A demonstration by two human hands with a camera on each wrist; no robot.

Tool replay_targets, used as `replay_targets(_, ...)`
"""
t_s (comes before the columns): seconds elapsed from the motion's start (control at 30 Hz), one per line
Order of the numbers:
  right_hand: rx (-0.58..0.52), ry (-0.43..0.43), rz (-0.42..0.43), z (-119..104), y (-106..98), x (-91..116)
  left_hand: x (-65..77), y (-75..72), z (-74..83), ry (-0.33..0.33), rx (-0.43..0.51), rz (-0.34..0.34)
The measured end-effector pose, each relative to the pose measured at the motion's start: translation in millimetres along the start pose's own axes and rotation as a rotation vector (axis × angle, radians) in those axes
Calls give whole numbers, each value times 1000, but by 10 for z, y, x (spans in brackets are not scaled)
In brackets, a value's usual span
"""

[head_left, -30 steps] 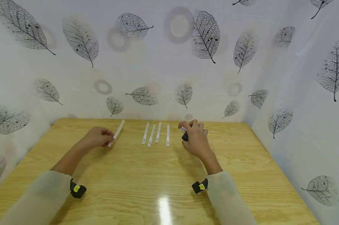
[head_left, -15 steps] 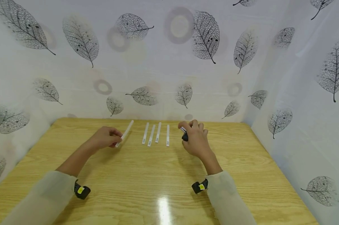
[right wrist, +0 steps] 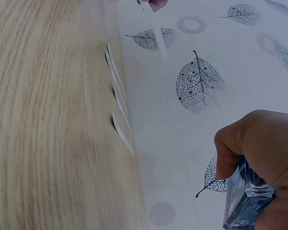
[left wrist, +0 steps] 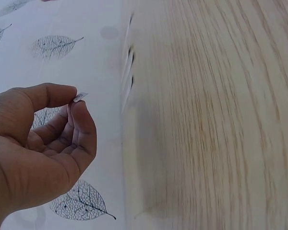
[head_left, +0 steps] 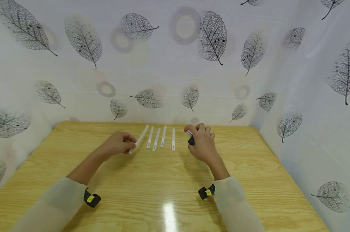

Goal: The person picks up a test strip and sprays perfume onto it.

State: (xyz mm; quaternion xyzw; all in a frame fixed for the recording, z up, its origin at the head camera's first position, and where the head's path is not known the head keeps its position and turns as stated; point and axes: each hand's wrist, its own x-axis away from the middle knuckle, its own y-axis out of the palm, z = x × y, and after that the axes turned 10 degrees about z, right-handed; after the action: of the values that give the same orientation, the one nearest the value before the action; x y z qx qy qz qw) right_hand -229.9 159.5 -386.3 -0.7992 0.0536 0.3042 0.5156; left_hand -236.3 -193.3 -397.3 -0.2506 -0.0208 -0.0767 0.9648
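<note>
My left hand (head_left: 119, 144) pinches a narrow white paper strip (head_left: 141, 134) near its printed lower end, thumb against fingertips. The strip slants up and to the right; in the left wrist view only its short end (left wrist: 80, 97) shows between the fingertips. Several similar paper strips (head_left: 156, 139) lie side by side on the table just right of it, printed ends toward me. Beyond them, my right hand (head_left: 204, 145) grips a small faceted glass bottle (right wrist: 245, 201), dark-bodied with a silvery top. The index finger is bent over the bottle's top, and the palm hides much of it.
A wood-grain table (head_left: 151, 187) carries everything. A white curtain (head_left: 163, 74) with a leaf print hangs behind its back edge and along both sides. Black wrist cameras (head_left: 92, 199) sit at both sleeve cuffs.
My left hand has moved steadily right with its paper strip, bringing it close to the row of strips. The right hand and bottle stay in place.
</note>
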Motion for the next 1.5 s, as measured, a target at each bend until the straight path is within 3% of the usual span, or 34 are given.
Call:
replay_targets(0.87,6,11,-14,1,-2,-8,-27,624,260,45,93,-70)
replay_targets(1.5,-18,27,-7,8,10,-20,17,937,413,91,169,-157)
